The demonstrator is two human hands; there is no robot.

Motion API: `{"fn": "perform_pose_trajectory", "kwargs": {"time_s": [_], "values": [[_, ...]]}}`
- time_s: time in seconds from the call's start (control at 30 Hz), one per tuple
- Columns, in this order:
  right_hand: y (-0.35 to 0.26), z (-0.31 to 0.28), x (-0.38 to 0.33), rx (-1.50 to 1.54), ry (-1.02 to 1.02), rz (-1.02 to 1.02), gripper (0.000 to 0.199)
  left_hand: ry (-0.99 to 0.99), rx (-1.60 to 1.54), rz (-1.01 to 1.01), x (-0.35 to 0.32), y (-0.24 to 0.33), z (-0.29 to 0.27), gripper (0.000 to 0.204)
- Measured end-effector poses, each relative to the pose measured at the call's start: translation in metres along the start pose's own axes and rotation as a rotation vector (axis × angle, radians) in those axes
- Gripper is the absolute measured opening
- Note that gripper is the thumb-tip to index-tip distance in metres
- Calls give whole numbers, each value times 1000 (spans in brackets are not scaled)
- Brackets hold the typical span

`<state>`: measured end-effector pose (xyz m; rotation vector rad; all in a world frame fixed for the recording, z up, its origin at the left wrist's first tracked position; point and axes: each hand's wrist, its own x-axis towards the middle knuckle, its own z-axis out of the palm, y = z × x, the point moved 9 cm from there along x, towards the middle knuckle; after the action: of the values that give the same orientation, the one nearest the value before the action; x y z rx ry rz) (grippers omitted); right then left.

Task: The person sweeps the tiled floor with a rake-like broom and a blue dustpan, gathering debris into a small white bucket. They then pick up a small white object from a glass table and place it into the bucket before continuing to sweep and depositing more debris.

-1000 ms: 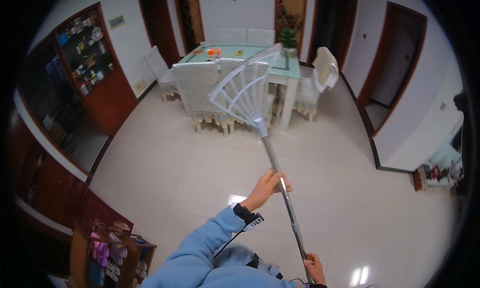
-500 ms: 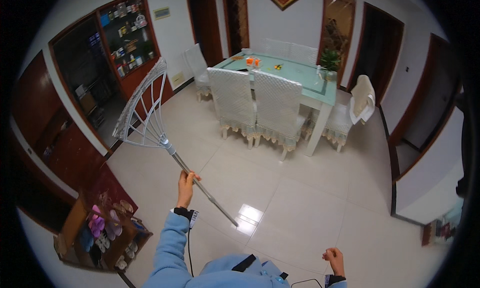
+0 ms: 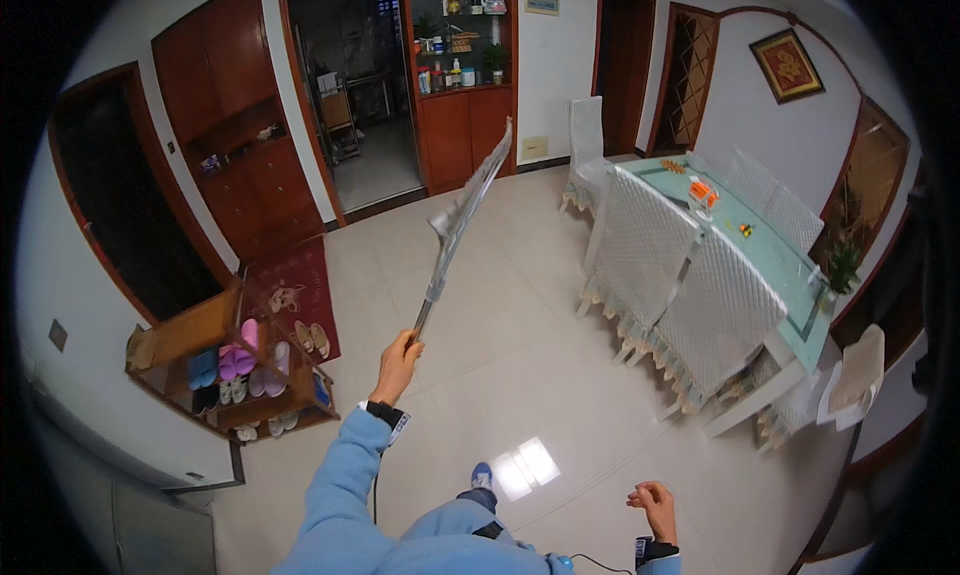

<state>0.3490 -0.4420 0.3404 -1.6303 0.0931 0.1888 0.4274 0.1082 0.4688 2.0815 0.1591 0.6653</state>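
My left hand (image 3: 398, 363) is wrapped round the metal pole of a mop (image 3: 462, 220). The mop is held up off the floor, its head pointing up and away. Its fan-shaped grey frame is seen nearly edge-on, with a fluffy grey strip along the outer edge. The lower end of the pole is hidden behind my hand and forearm. Out to the right, my right hand (image 3: 655, 508) hangs above the floor with nothing in it, its fingers loosely bent and slightly apart.
A glass-topped dining table (image 3: 735, 230) with white-covered chairs (image 3: 725, 315) stands at the right. A shoe rack (image 3: 225, 380) and a red mat (image 3: 290, 295) lie along the left. Beyond the mop are a doorway (image 3: 360, 105) and a red cabinet (image 3: 468, 135).
My view has swung left, bringing the shoe rack and doorway further into sight. The mop head has turned from broadside to nearly edge-on. One blue shoe now shows below me.
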Motion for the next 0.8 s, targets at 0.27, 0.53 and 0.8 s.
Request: {"fn": "perform_pose_trajectory", "kwargs": {"time_s": [0.27, 0.53, 0.8], "values": [[-63, 82, 197, 81, -95, 71, 25, 5, 85, -56, 156, -49, 21, 18], [-96, 125, 397, 46, -209, 119, 26, 60, 71, -94, 291, -85, 87, 16], [-178, 204, 651, -12, -441, -93, 26, 165, -25, -357, 420, -135, 135, 14]]}}
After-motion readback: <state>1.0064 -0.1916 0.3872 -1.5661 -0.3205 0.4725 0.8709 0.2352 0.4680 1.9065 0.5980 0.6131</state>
